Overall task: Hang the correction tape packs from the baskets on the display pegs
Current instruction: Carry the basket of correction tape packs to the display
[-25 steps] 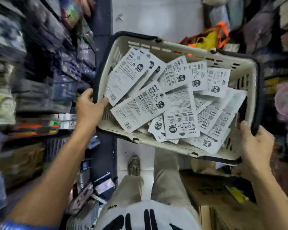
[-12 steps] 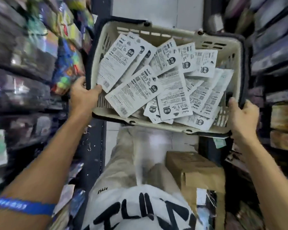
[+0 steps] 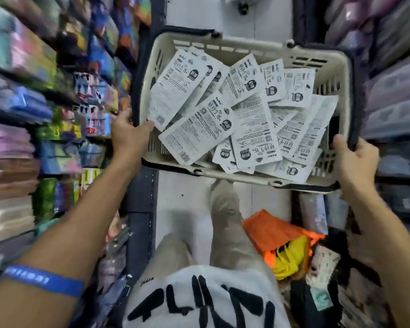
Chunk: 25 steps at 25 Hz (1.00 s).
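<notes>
Carrying one beige slotted basket (image 3: 244, 47) with dark rim trim and dark handles folded down, held out over the aisle floor (image 3: 253, 13) at about waist height. We grip it from both ends: left hand (image 3: 128, 136) curls over the near-left rim, thumb inside touching the corner of a pack; right hand (image 3: 355, 159) curls round the near-right rim, thumb on top, fingers wrapped under.

Correction tape packs (image 3: 199, 131) lie inside the basket, loose and overlapping, backs up: white cards with black print, barcodes, a round black badge, "15m" readable on several. Orientation is mixed, some upside down to us. We count roughly a dozen visible on top; more are buried under them, so exact total can't be told. None stick out over the rim.

Room: narrow aisle. Shelves of coloured stock (image 3: 45, 102) sit close on the left, just beside the left hand and the basket's left wall. Shelves of bagged goods (image 3: 393, 95) on the right are near the basket's right wall. White floor shows ahead of the basket and below it, between our legs (image 3: 225, 218). One orange and yellow bag (image 3: 282, 242) lies on the floor at lower right, under the right forearm. One blue wristband (image 3: 43, 279) on the left arm. Side shelves are motion-blurred; display pegs can't be made out.
</notes>
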### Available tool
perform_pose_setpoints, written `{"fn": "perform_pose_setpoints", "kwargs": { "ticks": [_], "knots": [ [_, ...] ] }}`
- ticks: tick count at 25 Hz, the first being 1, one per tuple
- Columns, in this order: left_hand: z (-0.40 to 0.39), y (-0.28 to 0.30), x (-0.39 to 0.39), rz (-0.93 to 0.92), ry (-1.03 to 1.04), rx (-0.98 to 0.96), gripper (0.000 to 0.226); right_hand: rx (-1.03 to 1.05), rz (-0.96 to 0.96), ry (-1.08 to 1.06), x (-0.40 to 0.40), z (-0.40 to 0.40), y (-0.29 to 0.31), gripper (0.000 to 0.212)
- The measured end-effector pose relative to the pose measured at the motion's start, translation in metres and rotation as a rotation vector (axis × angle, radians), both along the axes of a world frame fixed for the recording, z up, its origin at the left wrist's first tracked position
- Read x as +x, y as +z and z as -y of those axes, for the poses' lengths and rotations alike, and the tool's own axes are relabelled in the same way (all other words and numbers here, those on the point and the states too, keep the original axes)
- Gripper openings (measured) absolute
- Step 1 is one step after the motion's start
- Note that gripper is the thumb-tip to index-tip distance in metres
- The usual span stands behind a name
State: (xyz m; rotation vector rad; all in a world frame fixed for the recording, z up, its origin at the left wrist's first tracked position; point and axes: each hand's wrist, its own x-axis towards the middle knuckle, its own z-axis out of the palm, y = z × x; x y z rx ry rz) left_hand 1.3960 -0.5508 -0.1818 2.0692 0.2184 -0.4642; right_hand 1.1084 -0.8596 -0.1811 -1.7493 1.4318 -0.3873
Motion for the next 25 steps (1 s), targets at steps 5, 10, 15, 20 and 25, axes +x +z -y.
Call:
{"fn": "perform_pose_setpoints", "kwargs": {
  "ticks": [5, 10, 15, 20, 25],
  "knots": [
    [0.143, -0.011, 0.153, -0.014, -0.003, -0.019, 0.050, -0.039, -0.092, 0.053, 0.155, 0.164, 0.004, 0.038],
    [0.271, -0.017, 0.314, 0.014, 0.021, -0.100, 0.022, -0.085, -0.071, 0.074, 0.329, 0.301, 0.013, 0.038],
    [0.375, -0.011, 0.488, 0.012, 0.040, -0.128, 0.019, -0.062, -0.080, 0.060, 0.505, 0.406, 0.010, 0.042],
    [0.453, 0.000, 0.630, -0.006, 0.088, -0.071, 0.015, -0.025, -0.010, 0.123, 0.669, 0.501, 0.018, 0.022],
    [0.545, -0.024, 0.757, 0.005, 0.170, -0.032, 0.018, 0.026, -0.006, 0.209, 0.845, 0.612, -0.003, 0.025]
  ]
}}
